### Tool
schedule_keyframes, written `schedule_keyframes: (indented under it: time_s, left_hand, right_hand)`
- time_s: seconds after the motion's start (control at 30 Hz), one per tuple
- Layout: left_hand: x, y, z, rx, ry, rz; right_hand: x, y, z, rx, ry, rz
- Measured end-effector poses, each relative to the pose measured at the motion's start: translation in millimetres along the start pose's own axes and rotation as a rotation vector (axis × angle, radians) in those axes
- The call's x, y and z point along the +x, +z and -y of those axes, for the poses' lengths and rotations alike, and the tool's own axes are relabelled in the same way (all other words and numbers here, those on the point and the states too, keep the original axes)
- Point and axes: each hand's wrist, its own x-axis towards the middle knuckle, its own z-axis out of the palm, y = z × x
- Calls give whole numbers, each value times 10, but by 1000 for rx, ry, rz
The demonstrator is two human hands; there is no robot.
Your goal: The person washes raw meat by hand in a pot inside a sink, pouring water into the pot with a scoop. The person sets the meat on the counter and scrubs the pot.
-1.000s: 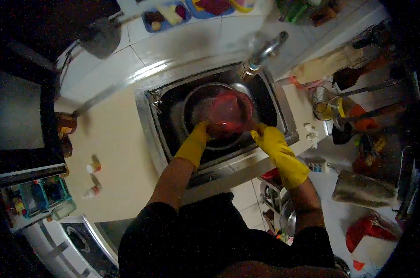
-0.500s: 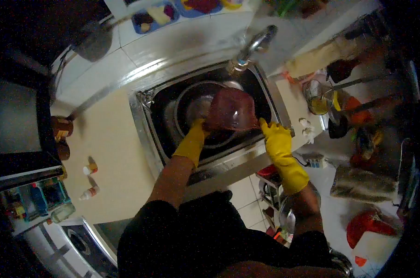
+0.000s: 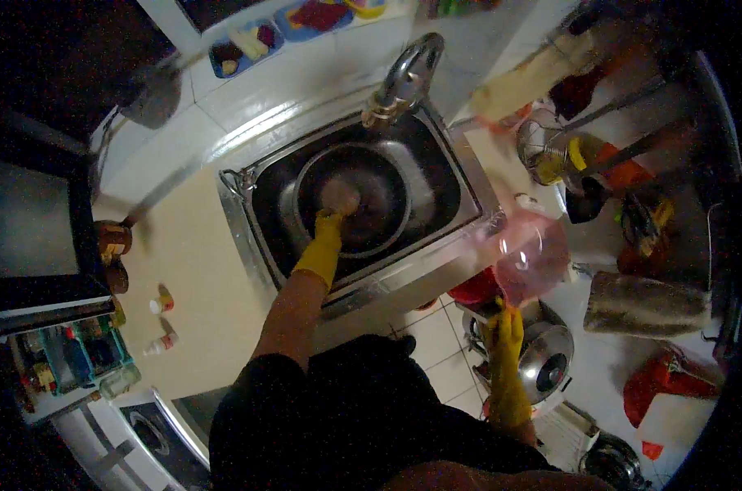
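Note:
My left hand (image 3: 328, 233), in a yellow rubber glove, reaches into a round dark basin (image 3: 387, 192) in the sink. Its fingers are closed on a round brownish scrubber (image 3: 340, 195), whose exact kind is hard to make out. Out to the right, past the sink's edge, my gloved right hand (image 3: 508, 323) grips the rim of a translucent pink plastic bowl (image 3: 535, 255). The bowl is tilted, and partly smeared by motion. The steel sink (image 3: 445, 172) surrounds the basin, with the faucet (image 3: 404, 78) above its far side.
Small bottles (image 3: 160, 344) stand on the cream counter (image 3: 199, 270) at left. A lidded steel pot (image 3: 547, 360) and a red container (image 3: 476, 286) are low on the right. Glass jars (image 3: 543, 155) and a grey cloth (image 3: 647, 304) lie farther right. Blue trays (image 3: 314, 18) sit behind the sink.
My right hand has carried the pink bowl from above the sink to the right, beyond its edge. My left hand stays in the basin, where the scrubber now shows. The view has shifted somewhat.

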Motion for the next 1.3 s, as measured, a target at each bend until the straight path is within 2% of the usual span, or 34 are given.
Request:
schedule_keyframes:
  time_s: [0.07,0.1,0.17,0.2,0.27,0.33,0.37,0.4,0.47,0.5,0.57,0.6,0.63,0.67,0.7,0.73,0.77,0.8,0.83,0.9,0.97,1.0,1.03,1.1,1.17,1.2,1.27,1.3]
  left_hand:
    - [-9,16,36,178,54,-62]
    - [6,29,42,247,85,-100]
    - [77,40,31,371,142,-176]
    - [131,54,32,402,172,-211]
    - [279,85,18,385,244,-267]
    - [460,91,119,184,311,-269]
    - [558,85,162,-30,379,-266]
    - [415,59,-46,-24,382,-266]
    - [88,4,-567,-171,291,-156]
    - [28,-43,-712,-218,257,-119]
    - [209,-77,-781,-474,44,66]
    - [292,-76,-815,-488,44,72]
    - [437,-67,-723,-417,190,96]
    - [530,-76,-668,-343,333,117]
    - [511,-123,-763,-354,329,118]
    - [432,-186,-945,-204,260,184]
    - [434,-247,-982,-133,222,212]
    - [441,-308,-1014,-61,186,243]
    - [505,-339,-862,340,362,152]
    - [653,-321,-477,742,522,52]
    - [766,-207,-117,305,640,-191]
    - [584,-214,-219,308,637,-198]
    - [245,-259,-480,-71,372,-64]
    - [159,-294,-273,-431,95,54]
    - [589,-230,572,745,-137,126]
    - [506,-246,346,748,-137,106]
    - [218,-270,-359,-1043,-475,-47]
    - [308,-352,-305,-1027,-497,-60]
  right_hand:
    - [-252,-104,-102,196,173,-277]
    - [-288,-173,-200,200,170,-276]
    - [-195,-411,-674,341,337,-433]
    - [-46,-571,-962,348,379,-445]
    - [409,-1127,-1982,221,366,-388]
    - [919,-1661,-3019,-132,140,-239]
    - [1073,-1889,-3335,164,221,-249]
    - [1195,-1959,-3423,457,302,-288]
    - [1275,-1963,-3155,-1168,-230,-51]
    - [1279,-2004,-3212,-1168,-224,-50]
    - [1357,-1888,-3083,-1565,-306,93]
    - [1328,-1908,-2952,-1413,-100,34]
    - [1232,-1694,-2489,-1261,86,-53]
    - [1079,-1378,-2038,-1027,115,-15]
    - [909,-996,-1505,-778,153,13]
    - [737,-605,-961,-546,198,31]
    - [841,-548,-974,-408,299,32]
    - [835,-234,-710,-333,214,126]
    - [800,221,-349,-255,132,218]
    - [1015,999,160,-354,140,346]
    - [1402,1550,201,-578,17,456]
    - [1697,1791,33,-645,-135,490]
    - [2034,2045,-229,-704,-287,524]
    - [2632,2685,-622,-852,-455,427]
    - [2930,3242,-787,-1028,-507,276]
    - [3031,3466,-968,-1115,-504,255]
    - [3026,3840,-1480,-1209,-445,364]
    - [2977,4001,-1726,-1203,-394,453]
